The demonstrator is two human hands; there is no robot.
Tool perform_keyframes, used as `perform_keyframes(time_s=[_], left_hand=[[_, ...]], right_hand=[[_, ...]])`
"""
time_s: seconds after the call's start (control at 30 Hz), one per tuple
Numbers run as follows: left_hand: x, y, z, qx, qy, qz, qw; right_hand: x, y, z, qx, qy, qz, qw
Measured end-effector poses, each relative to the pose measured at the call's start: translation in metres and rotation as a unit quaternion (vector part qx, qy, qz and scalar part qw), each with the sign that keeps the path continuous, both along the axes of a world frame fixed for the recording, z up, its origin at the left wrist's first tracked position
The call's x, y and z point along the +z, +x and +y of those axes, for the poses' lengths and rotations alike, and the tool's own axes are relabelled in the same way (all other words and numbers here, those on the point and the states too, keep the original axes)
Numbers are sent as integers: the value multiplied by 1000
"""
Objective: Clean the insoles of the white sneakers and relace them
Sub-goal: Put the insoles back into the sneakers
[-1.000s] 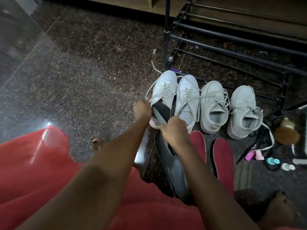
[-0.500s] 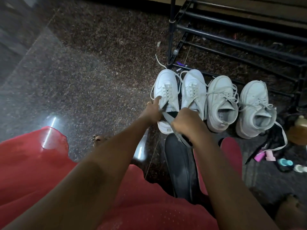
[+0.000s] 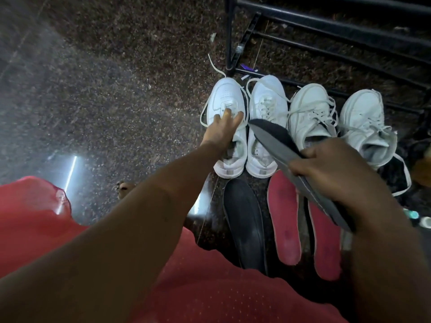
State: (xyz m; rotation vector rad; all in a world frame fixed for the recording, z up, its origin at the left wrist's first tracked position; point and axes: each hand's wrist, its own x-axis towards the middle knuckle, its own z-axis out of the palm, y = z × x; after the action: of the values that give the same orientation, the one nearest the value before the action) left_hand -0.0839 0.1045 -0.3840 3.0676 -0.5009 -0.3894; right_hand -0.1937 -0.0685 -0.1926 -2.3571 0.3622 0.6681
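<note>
- The right hand (image 3: 326,169) has its fingers and thumb curled round the middle of a dark grey, flat foam insole (image 3: 272,138), which it carries in the air. The toe end points up and left over the second white lace-up sneaker (image 3: 265,108). The heel end runs down and right past the wrist, above two red foam insoles (image 3: 283,220) on the floor.
- The left hand (image 3: 224,129) reaches out with straight, spread fingers pressing on the laced front of the leftmost white lace-up sneaker (image 3: 224,94). It holds nothing.
- The next move is probably to lay the grey insole down with the others. These lie just below the right hand, toward the person: a black rubbery insole (image 3: 245,224) at left, with the red pair just beside it. Their long axes all run away from the person. The held insole is skewed to that line, so it would need a turn of the wrist. The right hand is the nearer one.
- The sneakers stand in a row, toes away, at the foot of a black metal shoe rack (image 3: 229,31) on the dark speckled stone floor (image 3: 116,89). Two more white sneakers (image 3: 310,113) are at right, with loose laces.
- Several things are hard to make out:
  - The right palm and the grey insole's heel tip are hidden behind the forearm.
  - The leftmost sneaker's opening is blurred and partly covered by the left wrist.
  - The small bottles (image 3: 412,215) at the right edge are cut off.
  - I cannot tell whether the right-hand pair have insoles inside.
</note>
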Motion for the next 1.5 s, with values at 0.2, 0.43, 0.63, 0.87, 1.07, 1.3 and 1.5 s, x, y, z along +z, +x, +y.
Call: perform_keyframes(time_s=[0.2, 0.43, 0.63, 0.87, 1.07, 1.3, 1.5], left_hand=[[3, 13, 6, -36, -6, -17, 999], [20, 11, 16, 41, -77, 2, 996], [54, 25, 18, -25, -4, 81, 996], [57, 31, 23, -88, -2, 161, 983], [57, 25, 20, -74, -31, 173, 982], [50, 19, 26, -28, -79, 158, 984], [49, 17, 25, -2, -98, 159, 982]], right_hand=[[-27, -13, 9, -42, 9, -26, 999], [-18, -24, 17, 15, 9, 14, 1000], [-20, -19, 46, 71, 8, 50, 996], [-66, -3, 96, 34, -27, 26, 999], [-108, -4, 122, 47, -111, -62, 991], [-119, -4, 121, 29, -129, -59, 990], [-114, -32, 101, -157, 129, 94, 975]])
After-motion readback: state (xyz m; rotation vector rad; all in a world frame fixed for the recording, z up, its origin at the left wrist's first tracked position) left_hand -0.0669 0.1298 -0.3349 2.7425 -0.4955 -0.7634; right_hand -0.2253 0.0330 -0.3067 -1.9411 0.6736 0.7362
